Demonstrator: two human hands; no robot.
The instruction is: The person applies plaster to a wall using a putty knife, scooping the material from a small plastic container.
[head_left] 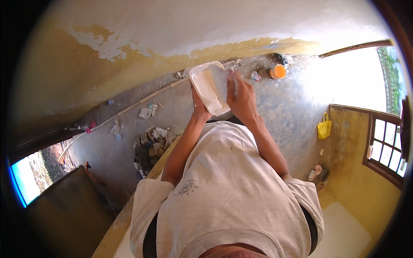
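Note:
My left hand (198, 103) is closed round the near left side of a white rectangular tub (195, 79), tilted in front of my chest. Smooth off-white paste (208, 88) coats its inside. Over the tub's right side, my right hand (241, 96) has its fingers curled round a flat greyish scraper (221, 81). The scraper's blade lies across the tub's opening; its grip is mostly hidden by my fingers. I cannot tell how much paste is on the blade.
Ahead rises a yellow wall (56, 73) partly coated white (206, 26). A long pole (142, 102) lies along its foot. An orange bucket (277, 72), a debris heap (152, 146) and scraps sit on the concrete floor (288, 112). A yellow bag (324, 127) is right, beside a window (387, 142).

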